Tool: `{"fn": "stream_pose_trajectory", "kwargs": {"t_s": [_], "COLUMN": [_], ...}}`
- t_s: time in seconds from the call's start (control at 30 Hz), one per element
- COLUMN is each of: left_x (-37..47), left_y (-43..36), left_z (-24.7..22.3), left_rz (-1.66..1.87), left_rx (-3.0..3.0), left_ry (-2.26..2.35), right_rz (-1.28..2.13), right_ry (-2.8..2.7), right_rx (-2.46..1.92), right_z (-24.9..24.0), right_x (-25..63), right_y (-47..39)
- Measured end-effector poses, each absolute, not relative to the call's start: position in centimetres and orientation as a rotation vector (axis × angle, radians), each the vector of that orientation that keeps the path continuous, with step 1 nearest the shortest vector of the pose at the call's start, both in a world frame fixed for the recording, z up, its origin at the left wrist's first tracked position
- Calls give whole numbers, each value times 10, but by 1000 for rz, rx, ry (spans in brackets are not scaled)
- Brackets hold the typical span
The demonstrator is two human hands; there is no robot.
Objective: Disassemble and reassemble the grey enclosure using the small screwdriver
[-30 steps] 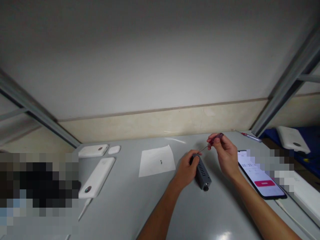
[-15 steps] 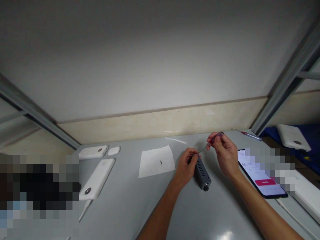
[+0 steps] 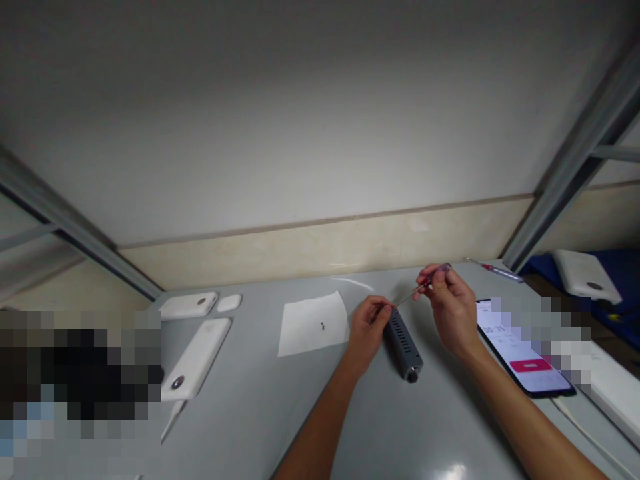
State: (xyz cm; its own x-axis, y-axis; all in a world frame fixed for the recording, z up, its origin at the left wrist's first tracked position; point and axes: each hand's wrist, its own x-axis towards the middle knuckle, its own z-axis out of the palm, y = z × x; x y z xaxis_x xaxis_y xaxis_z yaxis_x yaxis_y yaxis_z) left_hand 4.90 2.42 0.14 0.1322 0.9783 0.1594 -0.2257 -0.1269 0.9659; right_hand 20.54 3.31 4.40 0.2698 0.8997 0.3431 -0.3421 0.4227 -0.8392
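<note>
On the table lies a long dark grey metal case [image 3: 406,347] with a row of vent slots and a black knob-like part at its near end. At the case's far end is my left hand [image 3: 367,328], thumb and fingers pinched together; anything between them is hidden or too small to name. My right hand [image 3: 449,310] grips a small screwdriver [image 3: 425,283] by its red and purple handle. Its thin shaft slants down to the left, with the tip at my left fingertips. To the left, small dark screws [image 3: 323,327] lie on a white sheet of paper [image 3: 301,330].
A lit phone [image 3: 520,353] lies right of my right forearm, beside a white power bank [image 3: 613,383]. Behind it rests another screwdriver [image 3: 503,271]. On the left are white power banks [image 3: 203,350] and a small white case [image 3: 229,303]. A wall [image 3: 320,247] rises behind the table.
My left fingers have shifted slightly and now pinch at the screwdriver's tip. My right hand and the screwdriver have moved slightly right. The grey case stays where it was.
</note>
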Motion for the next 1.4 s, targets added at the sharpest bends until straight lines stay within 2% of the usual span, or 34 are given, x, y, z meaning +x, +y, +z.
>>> {"fn": "stream_pose_trajectory", "kwargs": {"t_s": [0.63,1.4], "left_x": [40,40], "left_y": [34,35], "left_z": [-5,-2], "left_rz": [1291,1259], "left_rx": [815,796], "left_ry": [718,722], "right_rz": [946,850], "right_ry": [-942,-980], "right_rx": [-772,-829], "right_z": [39,37], "right_x": [199,199], "right_y": [34,33]}}
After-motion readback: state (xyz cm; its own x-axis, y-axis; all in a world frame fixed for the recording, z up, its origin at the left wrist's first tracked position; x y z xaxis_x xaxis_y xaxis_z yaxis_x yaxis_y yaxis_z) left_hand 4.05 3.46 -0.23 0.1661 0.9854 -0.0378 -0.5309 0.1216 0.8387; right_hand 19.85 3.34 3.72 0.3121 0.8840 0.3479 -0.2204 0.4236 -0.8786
